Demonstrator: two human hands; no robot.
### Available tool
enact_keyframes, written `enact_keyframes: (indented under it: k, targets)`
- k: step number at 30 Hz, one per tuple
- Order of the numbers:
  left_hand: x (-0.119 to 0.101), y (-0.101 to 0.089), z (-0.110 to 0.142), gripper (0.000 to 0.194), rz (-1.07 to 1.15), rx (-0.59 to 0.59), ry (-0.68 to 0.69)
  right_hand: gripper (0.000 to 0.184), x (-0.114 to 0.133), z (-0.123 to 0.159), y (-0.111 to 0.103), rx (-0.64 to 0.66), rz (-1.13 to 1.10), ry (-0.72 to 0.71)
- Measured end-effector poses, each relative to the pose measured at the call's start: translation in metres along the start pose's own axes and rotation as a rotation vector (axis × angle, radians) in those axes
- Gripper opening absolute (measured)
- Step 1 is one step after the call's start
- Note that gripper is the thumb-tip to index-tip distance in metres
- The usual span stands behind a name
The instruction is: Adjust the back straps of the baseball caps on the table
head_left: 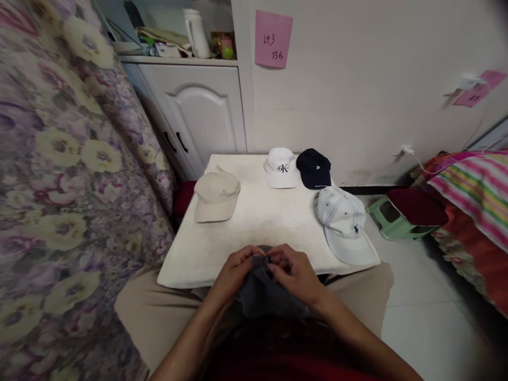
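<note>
Over my lap, at the near edge of the table, I hold a dark grey cap with its strap between my fingers. My left hand pinches the strap's left side, and my right hand grips its right side. The cap's lower part falls into shadow. A beige cap lies on the table's left side. Toward the back are a white cap with black letters and a navy cap. At the right edge rests a larger whitish cap with a small blue emblem.
The caps lie on a cream-covered table. A floral curtain hangs at the left. Behind stands a white cabinet with a white jug on its shelf. A green stool and a bed are at the right.
</note>
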State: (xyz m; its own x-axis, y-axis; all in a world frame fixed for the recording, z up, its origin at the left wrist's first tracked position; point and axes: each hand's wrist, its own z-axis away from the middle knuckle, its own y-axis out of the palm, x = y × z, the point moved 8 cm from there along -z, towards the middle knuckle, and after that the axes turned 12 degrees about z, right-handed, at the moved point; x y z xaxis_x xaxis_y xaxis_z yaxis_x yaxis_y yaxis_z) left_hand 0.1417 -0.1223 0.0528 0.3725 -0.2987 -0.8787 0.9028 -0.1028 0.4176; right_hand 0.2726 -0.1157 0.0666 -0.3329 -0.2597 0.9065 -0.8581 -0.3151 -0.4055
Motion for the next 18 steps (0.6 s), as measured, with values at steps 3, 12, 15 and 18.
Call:
enact_keyframes:
  k: [3, 12, 15, 18]
  targets:
    - [-0.001, -0.004, 0.001, 0.019, -0.012, -0.020, 0.056, 0.016, -0.007, -0.001, 0.009, 0.103, -0.170, 0.126]
    - [-0.031, 0.004, 0.032, 0.007, -0.580, -0.219, 0.517, 0.017, -0.031, -0.003, 0.017, 0.042, -0.554, 0.286]
    - [-0.027, 0.019, 0.037, 0.006, -0.781, -0.174, 0.583, 0.018, -0.031, -0.002, 0.021, 0.053, -0.666, 0.270]
    - [-0.023, 0.021, 0.033, 0.006, -0.773, -0.190, 0.567, 0.017, -0.029, 0.000, 0.025, 0.076, -0.731, 0.261]
